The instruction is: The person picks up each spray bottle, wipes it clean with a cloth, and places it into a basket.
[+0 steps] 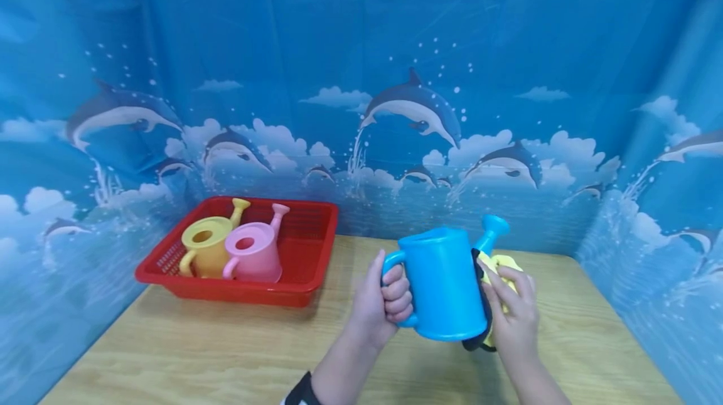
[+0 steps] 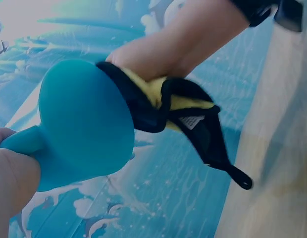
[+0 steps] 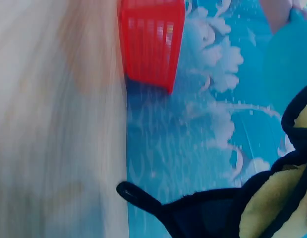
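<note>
A blue toy watering can [image 1: 443, 286] is held up above the table, its spout pointing right. My left hand [image 1: 378, 301] grips its handle, fingers wrapped round it. On the can's spout side, my right hand [image 1: 514, 314] holds a yellow cloth with black edging [image 1: 505, 262] against the wall of the can. In the left wrist view the cloth [image 2: 193, 116] hangs in folds, with a black loop at its end and a small white label. The right wrist view shows the cloth [image 3: 272, 203] close up; the right fingers are mostly hidden there.
A red plastic basket [image 1: 243, 292] stands at the back left of the wooden table [image 1: 237, 355]. Inside are a yellow watering can [image 1: 211, 254] and a pink watering can [image 1: 257, 254]. A blue curtain [image 1: 316, 78] printed with dolphins surrounds the table's back and sides.
</note>
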The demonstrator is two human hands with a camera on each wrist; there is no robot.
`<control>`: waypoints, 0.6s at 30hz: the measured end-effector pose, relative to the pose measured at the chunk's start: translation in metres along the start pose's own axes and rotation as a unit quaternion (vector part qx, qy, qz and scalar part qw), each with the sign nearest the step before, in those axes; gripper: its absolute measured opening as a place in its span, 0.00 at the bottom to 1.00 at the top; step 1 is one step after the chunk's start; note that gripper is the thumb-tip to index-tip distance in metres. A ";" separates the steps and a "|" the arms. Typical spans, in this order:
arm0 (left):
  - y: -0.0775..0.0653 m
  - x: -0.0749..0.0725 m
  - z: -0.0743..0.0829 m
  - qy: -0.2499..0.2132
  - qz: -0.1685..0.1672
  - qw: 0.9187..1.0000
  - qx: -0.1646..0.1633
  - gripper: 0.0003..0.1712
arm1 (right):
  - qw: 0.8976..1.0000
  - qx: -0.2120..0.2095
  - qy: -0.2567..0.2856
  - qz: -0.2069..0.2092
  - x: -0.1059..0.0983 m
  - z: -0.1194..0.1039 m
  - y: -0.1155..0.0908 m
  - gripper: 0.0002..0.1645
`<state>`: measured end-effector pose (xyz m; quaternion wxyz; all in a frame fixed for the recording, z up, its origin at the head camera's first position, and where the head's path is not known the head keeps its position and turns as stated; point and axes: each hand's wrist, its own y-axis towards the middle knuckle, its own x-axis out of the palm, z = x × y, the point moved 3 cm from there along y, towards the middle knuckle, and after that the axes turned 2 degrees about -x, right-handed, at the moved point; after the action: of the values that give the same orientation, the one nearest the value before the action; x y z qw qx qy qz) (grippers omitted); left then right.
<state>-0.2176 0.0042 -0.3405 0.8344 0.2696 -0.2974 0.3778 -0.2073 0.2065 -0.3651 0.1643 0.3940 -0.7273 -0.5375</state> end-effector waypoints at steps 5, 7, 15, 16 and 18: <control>0.001 0.008 -0.012 0.001 -0.010 1.000 -0.023 0.32 | 0.998 -0.028 -0.025 0.042 -0.008 0.015 0.008 0.28; 0.001 0.010 -0.014 0.000 -0.023 0.999 -0.027 0.32 | 0.997 -0.039 -0.032 0.062 -0.013 0.020 0.013 0.31; 0.000 0.015 -0.016 -0.009 -0.049 0.999 -0.015 0.31 | 0.994 -0.042 -0.036 0.097 -0.020 0.021 0.019 0.30; -0.001 0.014 -0.016 -0.011 -0.047 0.999 -0.014 0.31 | 0.994 -0.041 -0.030 0.095 -0.018 0.020 0.018 0.29; -0.001 0.013 -0.014 -0.016 -0.041 0.999 -0.011 0.31 | 0.996 -0.039 -0.016 0.084 -0.014 0.015 0.014 0.29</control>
<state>-0.2054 0.0191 -0.3408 0.8472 0.2782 -0.3033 0.3360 -0.2140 0.2289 -0.3550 0.2126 0.3165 -0.7385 -0.5561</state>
